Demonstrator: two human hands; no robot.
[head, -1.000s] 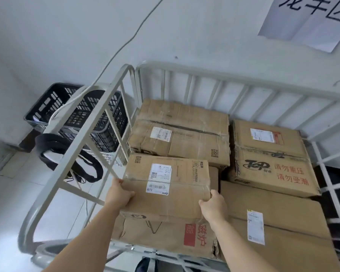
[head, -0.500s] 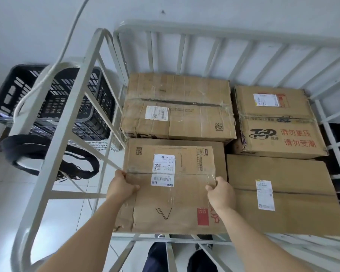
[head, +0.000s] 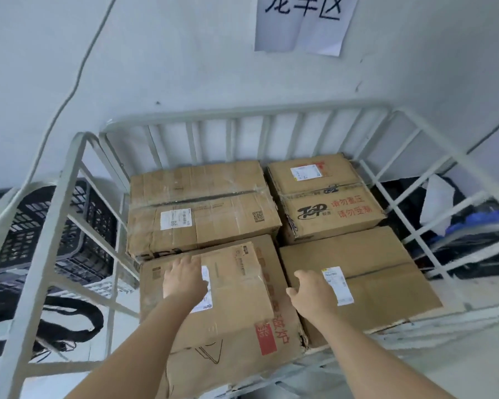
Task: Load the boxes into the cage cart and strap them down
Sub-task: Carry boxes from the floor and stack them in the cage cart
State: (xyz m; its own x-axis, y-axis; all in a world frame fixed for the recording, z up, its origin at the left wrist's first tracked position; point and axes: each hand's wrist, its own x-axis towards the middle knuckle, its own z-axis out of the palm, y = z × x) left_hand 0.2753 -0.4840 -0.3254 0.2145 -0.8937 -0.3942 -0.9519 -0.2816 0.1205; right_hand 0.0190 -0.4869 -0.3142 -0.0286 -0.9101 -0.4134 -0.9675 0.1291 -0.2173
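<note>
The grey cage cart (head: 242, 112) stands against the wall with several cardboard boxes inside. A small labelled box (head: 236, 286) lies on top of a larger box with red print (head: 242, 352) at the near left. My left hand (head: 185, 279) rests flat on the small box's top, fingers spread over its label. My right hand (head: 310, 290) hovers open over the near-right box (head: 380, 272), close to its left edge. Behind them sit a wide taped box (head: 202, 203) and a box with a black logo (head: 326, 197).
A black strap (head: 69, 318) hangs over the cart's left rail. Black plastic crates (head: 55, 226) stand left of the cart. Dark bags and a white item (head: 458, 220) lie beyond the right side. A paper sign (head: 303, 21) hangs on the wall.
Both hands let go of the small box's near edge. The left hand now lies on its top and the right has moved right, over the neighbouring box. The view tilted up.
</note>
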